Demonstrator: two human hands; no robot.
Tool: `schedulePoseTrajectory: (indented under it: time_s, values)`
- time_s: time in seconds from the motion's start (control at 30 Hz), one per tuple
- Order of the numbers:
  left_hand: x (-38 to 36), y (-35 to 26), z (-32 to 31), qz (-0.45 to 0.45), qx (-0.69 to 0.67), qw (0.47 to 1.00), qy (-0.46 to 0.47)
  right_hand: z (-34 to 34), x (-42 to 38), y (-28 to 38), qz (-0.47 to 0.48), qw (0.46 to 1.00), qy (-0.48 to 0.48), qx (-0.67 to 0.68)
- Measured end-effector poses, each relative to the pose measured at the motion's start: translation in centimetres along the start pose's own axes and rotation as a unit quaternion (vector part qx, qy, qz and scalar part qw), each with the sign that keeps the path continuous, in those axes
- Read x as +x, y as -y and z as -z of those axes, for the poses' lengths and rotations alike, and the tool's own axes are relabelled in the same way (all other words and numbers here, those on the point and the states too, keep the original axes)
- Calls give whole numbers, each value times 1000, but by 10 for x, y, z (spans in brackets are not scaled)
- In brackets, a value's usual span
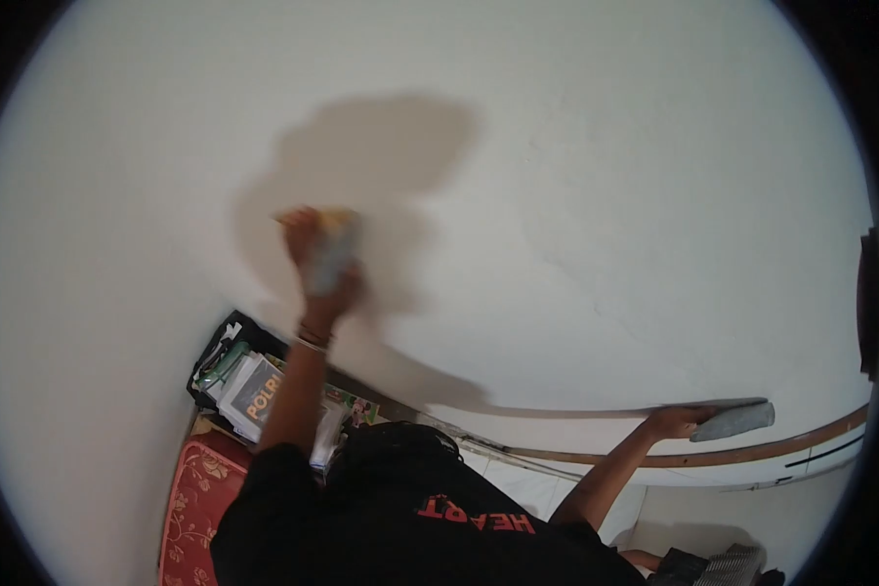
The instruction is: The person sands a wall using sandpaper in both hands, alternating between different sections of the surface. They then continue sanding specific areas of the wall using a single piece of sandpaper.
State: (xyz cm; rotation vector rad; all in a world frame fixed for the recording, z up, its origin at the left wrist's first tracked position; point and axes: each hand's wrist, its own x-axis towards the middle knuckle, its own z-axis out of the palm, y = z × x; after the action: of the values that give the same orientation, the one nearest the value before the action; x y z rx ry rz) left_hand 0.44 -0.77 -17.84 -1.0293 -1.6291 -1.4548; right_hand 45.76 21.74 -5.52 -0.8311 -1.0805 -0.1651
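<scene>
Up against the pale wall [596, 156], my left hand [332, 301] is closed around a yellow and blue-grey piece [333, 256]. Motion blurs both the hand and this piece, so I cannot tell what kind of thing it is. The yellow edge points away from me, and a large soft shadow falls on the wall around it. Out to the lower right, my right hand [669, 423] grips a flat grey piece [734, 420] by its near end. It extends rightward from the fingers, close to the wall, with a darker edge along its top.
At lower left a black bag [203, 376] holds papers and a booklet [261, 396] marked POLRI. Beside it lies a red floral cushion or mattress [203, 508]. A brown strip [596, 457] runs along the lower wall. A dark object [867, 308] hangs at the far right.
</scene>
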Motion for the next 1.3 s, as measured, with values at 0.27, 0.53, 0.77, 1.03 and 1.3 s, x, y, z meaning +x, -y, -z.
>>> schedulePoseTrajectory:
  time_s: [0.27,0.53,0.77,1.03,1.3]
  values:
    - [49,211,60,464,-249,786,-323,1,-2,-6,22,996,-28,-86]
    - [-53,-127,-16,139,-140,977,77,-4,-3,8,-79,997,-12,-20]
    - [99,144,81,468,-237,821,-226,2,-3,-3,-116,992,-27,-35]
    - [22,6,-23,101,170,980,4,-3,-5,21,-121,992,-12,-18]
    - [130,133,60,183,20,979,-88,1,-6,0,-90,993,-9,-74]
